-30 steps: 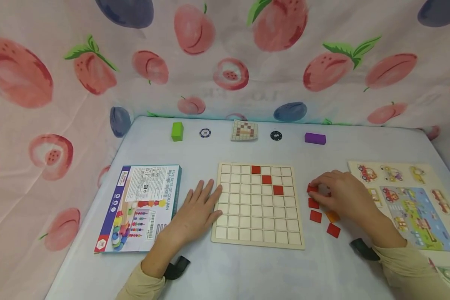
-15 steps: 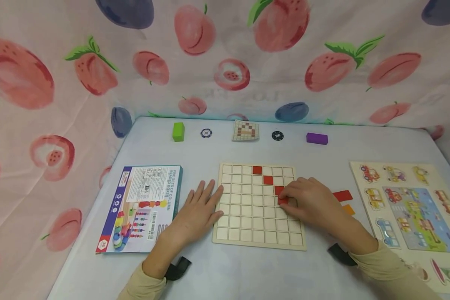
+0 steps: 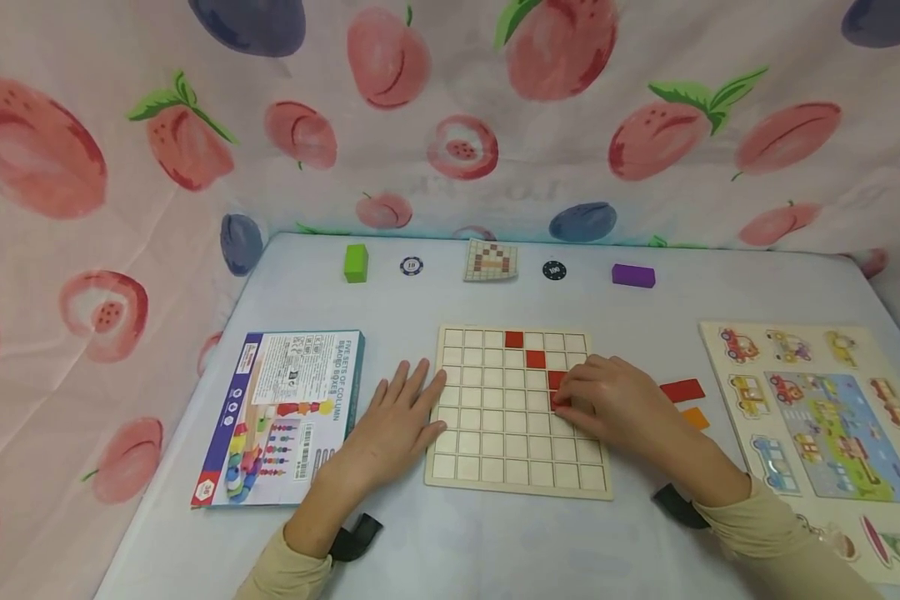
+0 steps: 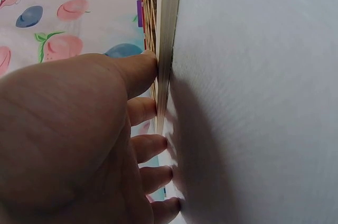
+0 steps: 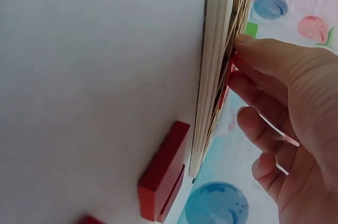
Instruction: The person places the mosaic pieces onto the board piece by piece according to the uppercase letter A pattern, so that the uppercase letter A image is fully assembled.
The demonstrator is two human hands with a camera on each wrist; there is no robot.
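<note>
A square wooden grid board [image 3: 492, 446] lies mid-table, with red square tiles [image 3: 535, 359] in a slanting line of cells at its upper right. Over the board's right part, my right hand [image 3: 618, 408] pinches another red tile [image 5: 232, 64] between thumb and index finger, at a cell just below the lowest tile of that line. The fingers partly cover this tile in the head view. My left hand [image 3: 384, 427] lies palm down with fingers spread, its thumb [image 4: 140, 71] and fingertips touching the board's left edge.
Right of the board lie loose red tiles [image 3: 682, 390] and an orange tile [image 3: 695, 418], partly behind my right hand. A printed box [image 3: 292, 367] is at left, a vehicle puzzle [image 3: 787, 492] at right. Along the back are a green block [image 3: 356, 264], chips, a pattern card [image 3: 491, 261] and a purple block [image 3: 633, 276].
My right hand has carried a red tile from the loose ones leftward onto the board. Over the last half second it has barely shifted. The left hand stays in place.
</note>
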